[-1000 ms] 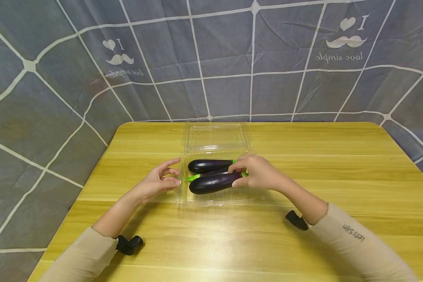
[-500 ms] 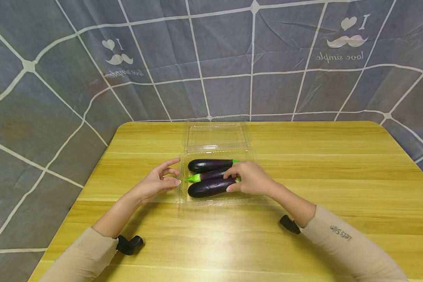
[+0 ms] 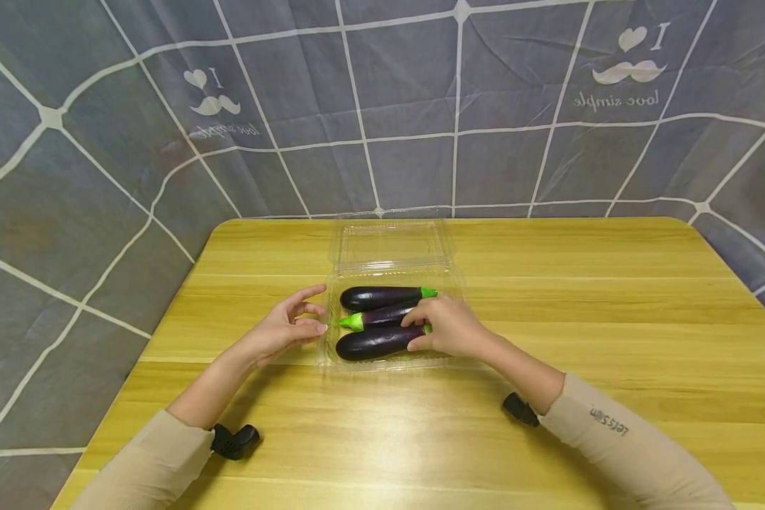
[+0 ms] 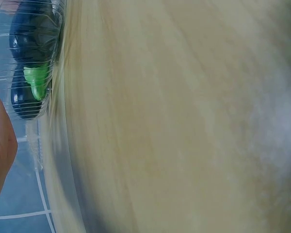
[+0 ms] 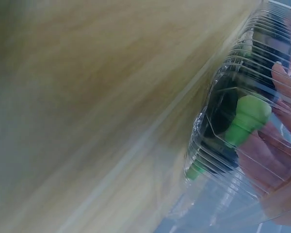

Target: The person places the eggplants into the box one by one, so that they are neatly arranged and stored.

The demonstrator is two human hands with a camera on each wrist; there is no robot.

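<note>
Three dark purple eggplants lie side by side in the lower half of a clear plastic clamshell box (image 3: pixel 389 366). The far eggplant (image 3: pixel 382 297) has its green stem to the right, while the middle eggplant (image 3: pixel 385 316) has its stem to the left. My right hand (image 3: pixel 448 327) pinches the stem end of the near eggplant (image 3: pixel 371 344) between thumb and fingers, partly covering the stem. At the box's left edge, my left hand (image 3: pixel 287 324) has its fingers spread and holds nothing. In the right wrist view, green stems (image 5: pixel 250 119) show through the clear wall.
The clear lid (image 3: pixel 392 242) lies open toward the back of the wooden table (image 3: pixel 580 304). Behind stands a grey curtain (image 3: pixel 408 92) with white grid lines.
My right hand has lowered the near eggplant and moved it slightly left and toward me, uncovering more of the middle eggplant. The left hand has stayed in place.
</note>
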